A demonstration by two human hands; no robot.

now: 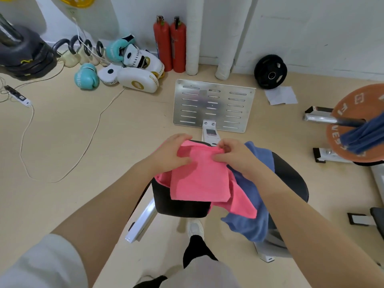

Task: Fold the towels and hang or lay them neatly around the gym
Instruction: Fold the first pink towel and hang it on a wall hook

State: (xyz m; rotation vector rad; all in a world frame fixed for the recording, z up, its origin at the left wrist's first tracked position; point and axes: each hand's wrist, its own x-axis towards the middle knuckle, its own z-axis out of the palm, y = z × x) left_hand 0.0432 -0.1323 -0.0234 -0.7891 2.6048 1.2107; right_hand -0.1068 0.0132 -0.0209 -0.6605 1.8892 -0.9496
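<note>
A pink towel (199,179) lies partly folded over the black padded seat (178,204) of a gym machine, one flap hanging down toward me. My left hand (172,154) grips its upper left corner. My right hand (234,156) pinches the upper right edge between thumb and fingers. A blue towel (255,206) lies crumpled under and to the right of the pink one, draping off the seat. Another blue towel (363,136) hangs over a barbell bar at the right.
A perforated metal footplate (214,104) stands just beyond the seat. An orange weight plate (353,121) and bench frame sit at the right. Boxing gloves and pads (133,69), kettlebells, two fire extinguishers (170,44), a black plate (270,71) and a loose cable (62,142) lie on the floor.
</note>
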